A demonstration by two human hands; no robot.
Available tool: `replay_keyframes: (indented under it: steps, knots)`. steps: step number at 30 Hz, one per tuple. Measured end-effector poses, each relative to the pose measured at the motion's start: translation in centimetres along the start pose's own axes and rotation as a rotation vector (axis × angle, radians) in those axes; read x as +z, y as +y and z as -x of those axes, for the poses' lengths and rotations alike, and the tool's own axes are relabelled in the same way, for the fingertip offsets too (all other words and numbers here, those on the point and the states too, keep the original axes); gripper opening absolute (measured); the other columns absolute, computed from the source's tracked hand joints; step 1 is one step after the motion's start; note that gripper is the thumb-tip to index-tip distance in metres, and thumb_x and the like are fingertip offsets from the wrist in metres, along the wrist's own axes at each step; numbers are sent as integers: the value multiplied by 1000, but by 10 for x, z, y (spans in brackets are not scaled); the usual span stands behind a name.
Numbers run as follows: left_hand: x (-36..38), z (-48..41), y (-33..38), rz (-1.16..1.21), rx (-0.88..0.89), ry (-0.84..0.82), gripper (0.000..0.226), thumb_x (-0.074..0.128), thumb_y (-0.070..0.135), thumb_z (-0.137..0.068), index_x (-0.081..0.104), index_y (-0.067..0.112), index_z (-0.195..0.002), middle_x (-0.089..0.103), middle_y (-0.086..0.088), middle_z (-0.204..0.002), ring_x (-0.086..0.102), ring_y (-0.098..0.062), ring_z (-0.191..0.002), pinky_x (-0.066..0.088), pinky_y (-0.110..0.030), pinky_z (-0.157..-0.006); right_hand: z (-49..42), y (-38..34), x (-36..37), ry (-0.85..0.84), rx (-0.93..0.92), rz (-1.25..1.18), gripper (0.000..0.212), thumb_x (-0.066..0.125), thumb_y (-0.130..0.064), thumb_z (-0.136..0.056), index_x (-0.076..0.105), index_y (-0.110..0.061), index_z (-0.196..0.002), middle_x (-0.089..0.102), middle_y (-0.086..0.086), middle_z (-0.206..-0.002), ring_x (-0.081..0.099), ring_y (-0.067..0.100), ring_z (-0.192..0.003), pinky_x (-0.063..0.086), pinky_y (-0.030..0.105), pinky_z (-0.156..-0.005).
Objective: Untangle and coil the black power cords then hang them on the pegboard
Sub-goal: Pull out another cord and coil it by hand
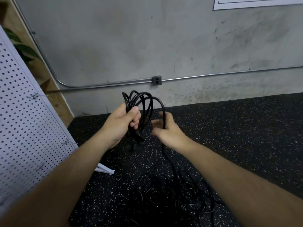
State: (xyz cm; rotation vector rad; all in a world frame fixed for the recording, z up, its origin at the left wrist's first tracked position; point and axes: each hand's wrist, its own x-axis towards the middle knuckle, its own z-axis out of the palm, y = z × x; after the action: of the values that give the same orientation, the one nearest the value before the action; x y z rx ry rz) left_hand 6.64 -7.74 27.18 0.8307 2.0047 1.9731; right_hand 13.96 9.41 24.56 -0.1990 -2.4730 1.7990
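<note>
Grey concrete wall (147, 38) fills the upper view; below it is a black speckled floor (246, 128). The white pegboard (24, 120) stands tilted along your left, with a few wire hooks (33, 96) on it, none carrying a cord. The tangle of black cords (172, 194) lies on the floor between your forearms. Your left hand (121, 123) grips the coil (141, 99), fingers and thumb wrapped round several bunched loops that arch above the fist. One strand arcs from the coil to your right hand (167, 128), crosses its loosely spread fingers and drops to the tangle; motion blur, so you cannot tell whether it is pinched. A metal conduit (213, 74) runs along the wall through a grey outlet box (156, 80). The white sheet (255, 2) at top right shows only ruled lines, nothing readable.
</note>
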Motion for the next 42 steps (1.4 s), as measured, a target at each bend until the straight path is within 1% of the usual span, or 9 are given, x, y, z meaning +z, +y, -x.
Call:
replay_keyframes:
  steps: [3, 5, 9, 14, 21, 28, 33, 38, 42]
  knots:
    - [-13, 0, 14, 406, -41, -92, 14, 49, 17, -100, 46, 13, -87, 40, 5, -65, 34, -8, -52, 37, -23, -52, -8, -1, 1, 162, -110, -148, 18, 64, -22, -94, 56, -18, -109, 71, 1, -102, 68, 16, -92, 54, 34, -84]
    - [-23, 1, 20, 551, -57, -122, 15, 46, 17, -101, 46, 14, -86, 37, 7, -63, 31, -5, -49, 32, -20, -49, -11, -1, -5, 210, -170, -123, 25, 70, -33, -90, 57, -13, -98, 71, 9, -95, 72, 27, -89, 60, 47, -79]
    - [-43, 1, 26, 826, -88, -225, 16, 39, 18, -102, 48, 14, -89, 39, 10, -63, 33, -2, -47, 30, -16, -47, -12, 4, -13, 61, -155, -292, 41, 71, -43, -89, 52, -8, -96, 65, 8, -80, 68, 27, -68, 59, 38, -68]
    - [-54, 1, 29, 1166, -124, -245, 23, 34, 19, -107, 51, 12, -93, 44, 8, -67, 29, -3, -53, 33, -16, -52, -7, 23, 10, 40, -130, 5, 35, 36, -43, -107, 49, -11, -101, 50, 1, -80, 50, 13, -71, 47, 16, -64]
    - [-44, 4, 34, 1051, -142, 147, 32, 31, 17, -108, 51, 17, -83, 49, 10, -70, 42, -3, -52, 39, -15, -51, 9, 21, 42, -140, 49, -98, 26, 35, -39, -110, 53, -22, -116, 66, 1, -114, 61, 18, -103, 48, 26, -80]
    - [-48, 5, 30, 1168, -137, -245, 31, 28, 24, -112, 50, 11, -94, 47, 7, -71, 32, -3, -50, 35, -18, -51, 13, 38, 58, -214, 84, 70, 66, 55, -30, -104, 14, -25, -156, 35, -9, -149, 47, 12, -126, 42, 30, -110]
    - [-42, 8, 33, 1025, -120, -252, 31, 26, 25, -112, 48, 14, -93, 43, 9, -68, 28, -3, -46, 33, -17, -47, 17, 32, 63, -248, 37, 274, 15, 41, -23, -108, 45, -15, -121, 67, 6, -108, 64, 16, -87, 53, 32, -73]
    - [-26, 11, 35, 467, -55, -2, 23, 36, 22, -107, 45, 15, -87, 49, 2, -68, 39, -9, -47, 31, -19, -45, 34, 10, 56, -443, -122, 754, 10, 45, -10, -100, 51, -10, -109, 52, 6, -102, 53, 19, -83, 43, 30, -66]
    - [-13, 17, 38, 227, -48, 38, 19, 36, 21, -109, 48, 10, -98, 75, -13, -92, 71, -26, -69, 54, -27, -53, 39, -4, 45, -489, -211, 961, 20, 48, -1, -96, 56, -12, -111, 43, -1, -92, 47, 19, -81, 33, 25, -56]
